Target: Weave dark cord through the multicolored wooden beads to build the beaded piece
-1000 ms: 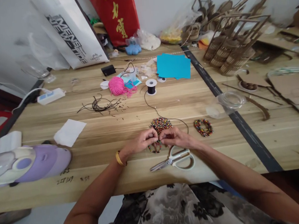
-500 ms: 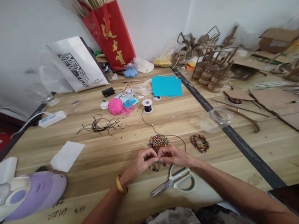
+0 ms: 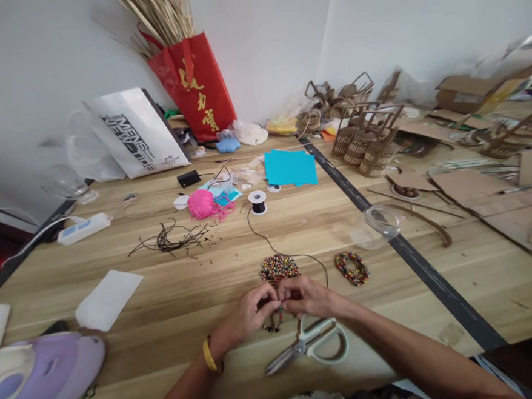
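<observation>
My left hand (image 3: 256,305) and my right hand (image 3: 305,296) meet fingertip to fingertip over the table. Both pinch at the top of a small beaded bracelet (image 3: 272,328), whose loop hangs below the fingers. The exact bit held between the fingertips is too small to make out. Just beyond the hands lies a heap of multicoloured beads (image 3: 278,266). A black cord (image 3: 268,242) runs from a white spool (image 3: 258,202) past the heap toward my right hand. Scissors (image 3: 307,344) with pale handles lie near my wrists, blades to the left.
Coiled beaded strands (image 3: 351,268) rest to the right. Cut black cords (image 3: 171,238), pink yarn (image 3: 201,204) and blue paper (image 3: 290,167) lie farther back. A purple and white device (image 3: 55,375) stands at left. Woven baskets (image 3: 367,147) and cardboard (image 3: 484,187) occupy the right.
The view has tilted up slightly, so everything sits lower in the picture. Both hands keep pinching at the bracelet, with little movement. A blurred hand now shows at the far right edge.
</observation>
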Available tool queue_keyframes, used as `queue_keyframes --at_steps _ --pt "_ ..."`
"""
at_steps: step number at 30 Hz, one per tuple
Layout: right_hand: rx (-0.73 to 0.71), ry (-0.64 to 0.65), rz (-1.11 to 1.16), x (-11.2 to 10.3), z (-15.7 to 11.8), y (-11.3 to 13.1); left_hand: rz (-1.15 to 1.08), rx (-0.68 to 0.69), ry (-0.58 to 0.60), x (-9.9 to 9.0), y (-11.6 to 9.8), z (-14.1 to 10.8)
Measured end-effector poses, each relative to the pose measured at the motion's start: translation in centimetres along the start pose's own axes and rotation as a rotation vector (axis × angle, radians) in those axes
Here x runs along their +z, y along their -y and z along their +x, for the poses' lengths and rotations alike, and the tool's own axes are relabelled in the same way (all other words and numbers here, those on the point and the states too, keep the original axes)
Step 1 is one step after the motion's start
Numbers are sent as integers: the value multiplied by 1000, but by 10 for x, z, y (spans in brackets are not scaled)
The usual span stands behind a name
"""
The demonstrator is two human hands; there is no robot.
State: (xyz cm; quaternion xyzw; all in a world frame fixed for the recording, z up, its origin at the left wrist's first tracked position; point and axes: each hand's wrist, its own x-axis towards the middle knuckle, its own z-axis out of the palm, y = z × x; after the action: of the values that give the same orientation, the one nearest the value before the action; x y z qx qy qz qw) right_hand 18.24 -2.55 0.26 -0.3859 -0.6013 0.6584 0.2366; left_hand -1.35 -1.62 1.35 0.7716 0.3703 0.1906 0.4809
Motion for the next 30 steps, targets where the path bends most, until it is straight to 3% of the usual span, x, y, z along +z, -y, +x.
queue_keyframes --at_steps 9,17,30 --pt "-24 35 -75 -1 -1 -6 160 1 104 2 3 -3" --pt "-19 2 -88 2 -1 -2 313 11 113 2 -2 -4" --pt "-5 47 -6 -2 -2 2 21 -46 72 -1 1 -1"
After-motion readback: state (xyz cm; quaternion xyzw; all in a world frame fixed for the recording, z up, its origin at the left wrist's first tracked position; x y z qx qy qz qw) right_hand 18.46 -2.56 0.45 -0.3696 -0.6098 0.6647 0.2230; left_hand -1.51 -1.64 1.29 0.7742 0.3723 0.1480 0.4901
